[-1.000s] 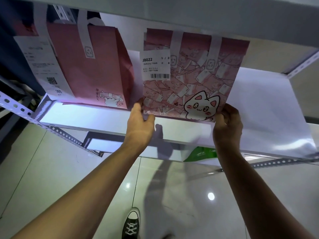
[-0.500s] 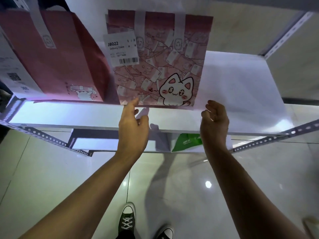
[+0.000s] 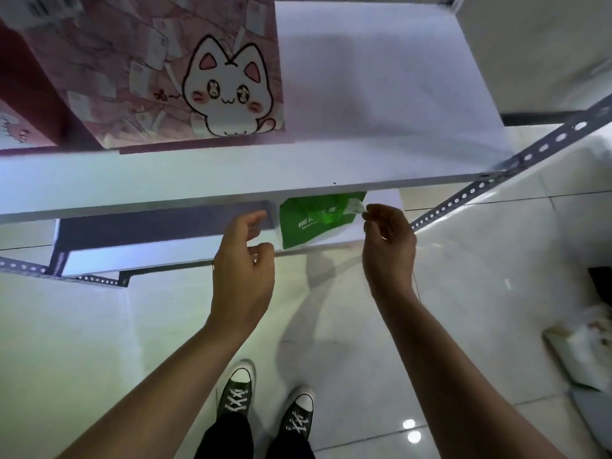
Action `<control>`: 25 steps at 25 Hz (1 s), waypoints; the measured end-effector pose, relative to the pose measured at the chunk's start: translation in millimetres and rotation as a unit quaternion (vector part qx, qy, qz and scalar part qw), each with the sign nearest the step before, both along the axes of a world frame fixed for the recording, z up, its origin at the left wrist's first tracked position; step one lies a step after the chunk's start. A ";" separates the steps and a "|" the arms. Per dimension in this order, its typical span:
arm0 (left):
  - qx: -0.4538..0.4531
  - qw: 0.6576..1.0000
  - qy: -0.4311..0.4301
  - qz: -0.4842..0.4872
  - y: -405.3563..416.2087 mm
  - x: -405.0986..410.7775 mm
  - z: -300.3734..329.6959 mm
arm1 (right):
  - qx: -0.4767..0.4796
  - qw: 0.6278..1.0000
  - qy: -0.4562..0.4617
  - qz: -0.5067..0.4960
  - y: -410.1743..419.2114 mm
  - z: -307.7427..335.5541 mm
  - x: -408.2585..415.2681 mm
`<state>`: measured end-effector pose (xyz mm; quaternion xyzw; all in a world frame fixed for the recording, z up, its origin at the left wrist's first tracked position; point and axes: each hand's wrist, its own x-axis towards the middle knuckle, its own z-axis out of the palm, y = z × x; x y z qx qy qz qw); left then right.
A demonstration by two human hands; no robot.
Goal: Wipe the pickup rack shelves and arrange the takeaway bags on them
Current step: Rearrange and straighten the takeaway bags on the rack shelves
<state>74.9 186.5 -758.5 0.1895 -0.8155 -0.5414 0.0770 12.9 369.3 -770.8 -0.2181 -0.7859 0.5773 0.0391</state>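
A pink takeaway bag with a white cartoon cat (image 3: 185, 77) stands upright on the white rack shelf (image 3: 364, 160), at its left half. A second, plain pink bag (image 3: 20, 120) stands to its left, cut off by the frame edge. My left hand (image 3: 243, 273) and my right hand (image 3: 389, 250) hang below the shelf's front edge, apart from the bags, fingers loosely curled and holding nothing. A green bag (image 3: 314, 220) lies on the lower shelf (image 3: 172, 250) between my hands, with a small white tag near my right fingertips.
Perforated grey metal rack struts (image 3: 516, 164) run diagonally at the right and at the lower left. A pale packet (image 3: 583, 352) and a dark object lie on the glossy tiled floor at the right. My black sneakers (image 3: 265, 402) stand on the floor below.
Both hands have let go of the cat bag and dropped below the shelf edge. The bag now stands on the shelf. The view has tilted down toward the lower shelf and floor.
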 end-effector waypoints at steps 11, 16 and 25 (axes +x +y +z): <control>0.025 0.988 -0.150 0.015 24.8 -33.5 -117.6 | 0.012 0.997 -0.071 0.043 35.6 -105.9 -50.2; 0.034 0.987 -0.159 -0.012 22.4 -55.7 -132.3 | 0.054 0.989 -0.091 0.107 49.2 -122.9 -84.5; 0.036 0.987 -0.156 -0.016 18.1 -56.8 -129.5 | 0.062 0.991 -0.058 0.101 45.7 -126.8 -59.5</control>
